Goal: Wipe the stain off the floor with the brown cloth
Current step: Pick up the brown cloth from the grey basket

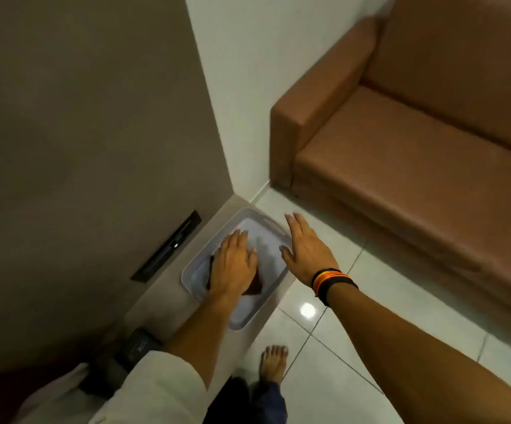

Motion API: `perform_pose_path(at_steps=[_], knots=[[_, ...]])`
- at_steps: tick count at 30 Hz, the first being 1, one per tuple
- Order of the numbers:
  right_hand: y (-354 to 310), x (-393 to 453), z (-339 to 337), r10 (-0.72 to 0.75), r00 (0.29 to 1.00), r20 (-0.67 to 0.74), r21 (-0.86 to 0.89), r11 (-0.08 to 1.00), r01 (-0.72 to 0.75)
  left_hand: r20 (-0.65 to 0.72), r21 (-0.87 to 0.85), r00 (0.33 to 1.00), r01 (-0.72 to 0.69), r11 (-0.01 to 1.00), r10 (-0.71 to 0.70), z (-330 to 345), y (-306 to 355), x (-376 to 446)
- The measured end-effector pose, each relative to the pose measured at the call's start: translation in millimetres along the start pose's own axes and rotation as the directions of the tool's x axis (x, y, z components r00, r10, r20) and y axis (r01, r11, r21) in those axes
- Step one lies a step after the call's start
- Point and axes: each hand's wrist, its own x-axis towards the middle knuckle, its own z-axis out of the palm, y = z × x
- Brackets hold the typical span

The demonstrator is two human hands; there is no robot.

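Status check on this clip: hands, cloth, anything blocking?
Left hand flat on brown cloth inside clear tray on ledge. Right hand open, hovering at tray's edge, holding nothing. No stain visible on floor. Nothing blocking.

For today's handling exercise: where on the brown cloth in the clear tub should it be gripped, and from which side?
Pinch the exposed corner of the brown cloth, coming from above through the open top of the tub. The tub's walls block a sideways approach, and the left hand lies flat over most of the cloth, leaving only that near-right part showing.

Brown cloth point(253, 286) mostly hidden under left hand point(234, 264); sofa point(416, 166) cut off right.
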Motion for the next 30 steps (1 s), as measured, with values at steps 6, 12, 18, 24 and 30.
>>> perform_pose_path(at_steps=[6,12,18,24,30], knots=[[2,45,126,0.348,0.888,0.302,0.322,0.839,-0.438,0.121,-0.204,0.912,0.408,0.89,-0.391,77,-85,42],[16,81,220,0.558,0.691,0.459,0.433,0.539,-0.722,0.128,-0.228,0.779,0.625,0.746,-0.614,142,-127,78],[17,103,257,0.633,0.667,0.393,0.359,0.562,-0.745,0.082,-0.248,0.734,0.67,0.7,-0.674,167,-142,88],[19,105,245,0.566,0.719,0.405,0.466,0.548,-0.694,0.048,-0.483,0.821,0.518,0.706,-0.569,147,-128,77],[43,63,187,0.592,0.721,0.361,0.778,0.235,-0.583,-0.002,-0.557,0.944,0.272,0.784,-0.329,120,-68,60]])
